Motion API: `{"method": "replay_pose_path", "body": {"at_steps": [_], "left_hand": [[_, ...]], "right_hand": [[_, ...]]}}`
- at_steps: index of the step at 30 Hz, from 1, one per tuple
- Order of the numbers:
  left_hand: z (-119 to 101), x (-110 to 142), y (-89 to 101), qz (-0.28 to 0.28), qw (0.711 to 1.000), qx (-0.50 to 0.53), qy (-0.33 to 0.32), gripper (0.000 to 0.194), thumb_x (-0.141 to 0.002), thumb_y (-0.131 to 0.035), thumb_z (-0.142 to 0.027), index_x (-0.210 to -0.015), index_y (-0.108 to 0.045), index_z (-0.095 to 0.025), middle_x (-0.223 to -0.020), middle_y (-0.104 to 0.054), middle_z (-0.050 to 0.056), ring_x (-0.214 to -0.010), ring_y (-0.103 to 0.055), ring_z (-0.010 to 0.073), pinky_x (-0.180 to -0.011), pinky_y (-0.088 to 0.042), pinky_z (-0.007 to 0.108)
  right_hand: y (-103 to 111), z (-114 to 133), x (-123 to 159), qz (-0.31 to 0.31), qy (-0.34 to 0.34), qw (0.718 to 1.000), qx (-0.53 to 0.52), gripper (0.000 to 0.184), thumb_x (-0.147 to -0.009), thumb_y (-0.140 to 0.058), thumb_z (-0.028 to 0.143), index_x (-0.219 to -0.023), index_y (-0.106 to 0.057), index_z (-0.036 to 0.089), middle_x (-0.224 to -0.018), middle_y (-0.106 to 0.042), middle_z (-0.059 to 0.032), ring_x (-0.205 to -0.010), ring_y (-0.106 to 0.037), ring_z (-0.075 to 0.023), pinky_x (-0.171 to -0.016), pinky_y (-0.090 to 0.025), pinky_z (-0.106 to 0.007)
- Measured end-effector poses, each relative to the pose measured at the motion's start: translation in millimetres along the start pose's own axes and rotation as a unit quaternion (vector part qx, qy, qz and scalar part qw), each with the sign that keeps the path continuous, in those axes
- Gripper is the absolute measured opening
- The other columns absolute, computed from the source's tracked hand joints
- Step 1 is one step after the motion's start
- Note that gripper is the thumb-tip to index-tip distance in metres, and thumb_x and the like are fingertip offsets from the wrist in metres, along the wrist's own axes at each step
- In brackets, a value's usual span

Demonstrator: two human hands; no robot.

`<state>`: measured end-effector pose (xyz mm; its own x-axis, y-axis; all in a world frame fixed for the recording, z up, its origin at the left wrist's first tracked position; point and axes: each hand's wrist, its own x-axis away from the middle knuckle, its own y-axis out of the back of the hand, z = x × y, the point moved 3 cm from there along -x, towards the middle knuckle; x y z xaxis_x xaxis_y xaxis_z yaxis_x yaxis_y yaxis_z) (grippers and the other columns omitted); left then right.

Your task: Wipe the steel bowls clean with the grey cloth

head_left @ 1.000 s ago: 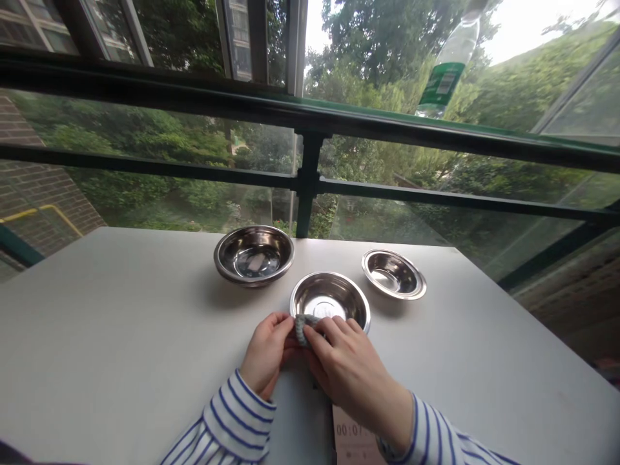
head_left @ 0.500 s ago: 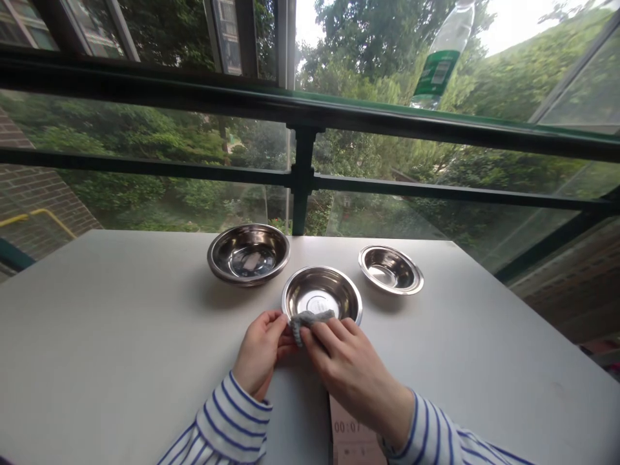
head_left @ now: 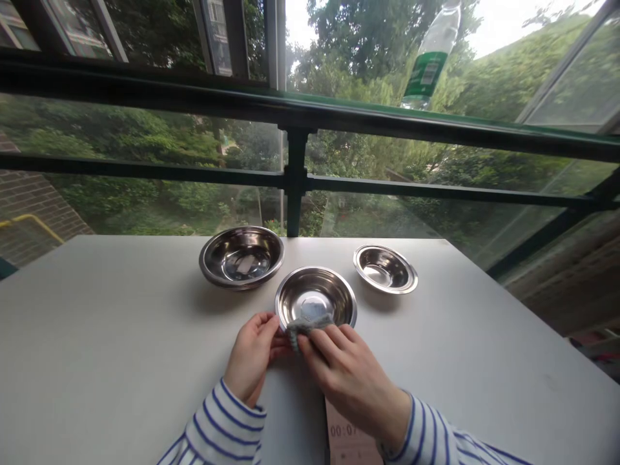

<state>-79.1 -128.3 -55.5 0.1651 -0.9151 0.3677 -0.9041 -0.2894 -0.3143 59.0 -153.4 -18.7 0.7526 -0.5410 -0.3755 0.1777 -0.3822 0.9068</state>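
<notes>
A shiny metal bowl (head_left: 316, 284) rests on the white table in front of me. My left hand (head_left: 254, 352) pinches its near-left rim between thumb and fingers. In my right hand (head_left: 346, 368) is a bunched grey-green cloth (head_left: 310, 324), folded over the bowl's near rim and pressed against it. Part of the cloth hangs down outside the rim, and the rest lies along the inner wall. My right fingertips are partly hidden by the cloth and the rim.
A larger metal bowl (head_left: 242, 257), seemingly stacked, stands behind on the left, and a smaller one (head_left: 386, 269) on the right. Under my right wrist lies a phone (head_left: 349, 436) showing a timer. A green railing (head_left: 217, 103) borders the white table (head_left: 121, 323); a plastic bottle (head_left: 429, 71) stands on it.
The view has shifted slightly, so everything sits a little further left. The cloth has shifted slightly at the near rim; both hands keep their hold.
</notes>
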Motion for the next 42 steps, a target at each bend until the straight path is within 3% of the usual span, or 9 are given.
{"method": "replay_pose_path", "body": {"at_steps": [6,18,26,32,39,42], "left_hand": [[-3,4,-1.0,-0.020,1.000,-0.010,0.005,0.007,-0.078,-0.052,-0.015,-0.085,-0.050,-0.014,-0.055,-0.063,0.001,-0.046,-0.060,0.0120,-0.047,-0.050,0.022],[-6,4,1.6,-0.016,1.000,-0.008,-0.020,0.042,-0.075,-0.058,-0.015,-0.116,-0.047,-0.016,-0.059,-0.062,-0.001,-0.045,-0.057,0.0105,-0.045,-0.049,0.020],[-5,1,0.2,-0.022,0.999,-0.004,-0.025,0.047,-0.077,-0.056,-0.011,-0.123,-0.044,-0.010,-0.058,-0.061,-0.001,-0.045,-0.059,0.0121,-0.046,-0.052,0.023],[-6,3,0.8,-0.028,0.999,0.000,-0.037,0.055,-0.077,-0.056,-0.009,-0.129,-0.039,-0.011,-0.055,-0.059,-0.003,-0.044,-0.058,0.0110,-0.044,-0.051,0.021],[-7,4,0.9,-0.035,0.999,-0.005,-0.030,0.055,-0.076,-0.058,-0.010,-0.129,-0.042,-0.010,-0.057,-0.059,-0.002,-0.045,-0.059,0.0122,-0.044,-0.052,0.023],[-7,5,0.5,-0.036,0.999,-0.002,-0.034,0.056,-0.077,-0.057,-0.010,-0.130,-0.039,-0.010,-0.055,-0.058,-0.003,-0.045,-0.059,0.0124,-0.046,-0.053,0.024]], "right_hand": [[1,-11,11,0.015,-0.025,1.000,-0.005,0.029,-0.085,-0.046,0.016,-0.113,-0.051,0.012,-0.083,-0.053,-0.0067,-0.071,-0.043,-0.0184,-0.058,-0.030,-0.032],[1,-1,-3,0.013,-0.043,0.998,-0.032,0.024,-0.086,-0.046,0.015,-0.108,-0.052,0.013,-0.081,-0.052,-0.0058,-0.071,-0.044,-0.0181,-0.059,-0.032,-0.031],[3,-23,14,0.029,-0.067,0.997,-0.025,0.026,-0.084,-0.048,0.016,-0.109,-0.054,0.015,-0.084,-0.053,-0.0067,-0.075,-0.045,-0.0190,-0.062,-0.035,-0.032],[0,-8,8,0.037,-0.043,0.997,-0.051,0.031,-0.085,-0.043,0.013,-0.114,-0.051,0.012,-0.085,-0.054,-0.0083,-0.073,-0.044,-0.0190,-0.061,-0.039,-0.032],[2,-50,23,-0.011,-0.116,0.987,-0.109,0.028,-0.088,-0.040,0.018,-0.111,-0.054,0.014,-0.093,-0.053,-0.0114,-0.082,-0.049,-0.0192,-0.067,-0.046,-0.034],[3,-46,24,-0.012,-0.122,0.983,-0.136,0.028,-0.088,-0.040,0.017,-0.112,-0.054,0.013,-0.094,-0.053,-0.0118,-0.083,-0.050,-0.0192,-0.067,-0.048,-0.034]]}}
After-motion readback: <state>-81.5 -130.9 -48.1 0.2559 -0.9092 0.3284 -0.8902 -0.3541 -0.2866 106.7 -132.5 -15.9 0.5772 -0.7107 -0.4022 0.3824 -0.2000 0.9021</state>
